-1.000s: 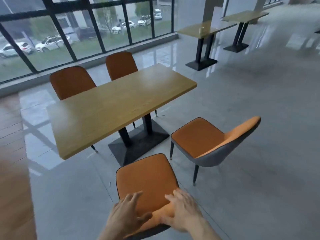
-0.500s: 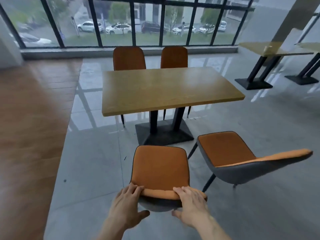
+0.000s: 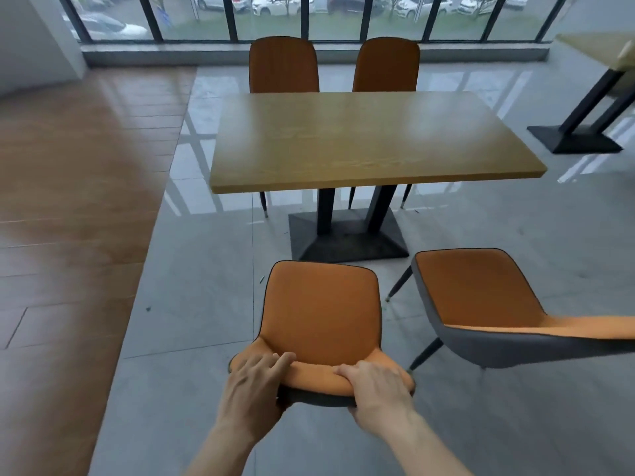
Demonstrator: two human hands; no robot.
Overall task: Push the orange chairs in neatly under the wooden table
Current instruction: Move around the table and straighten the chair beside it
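A wooden table [image 3: 371, 139] on a black pedestal base [image 3: 347, 235] stands straight ahead. Just in front of me is an orange chair [image 3: 323, 310], its seat facing the table and clear of the tabletop. My left hand [image 3: 252, 386] and my right hand [image 3: 376, 386] both grip the top edge of its backrest. A second orange chair [image 3: 481, 297] with a grey shell stands to the right, turned at an angle away from the table. Two more orange chairs [image 3: 283, 65] [image 3: 386, 65] sit tucked in on the far side.
Brown wood-look flooring [image 3: 75, 201] runs along the left, grey tiles elsewhere. Another table with a black base [image 3: 577, 139] stands at the far right. A glazed window wall [image 3: 309, 15] closes the back, with parked cars outside.
My view has swung round so I face the table squarely. Both hands have gone from resting on the backrest to gripping its top edge, and the chair now lines up with the table.
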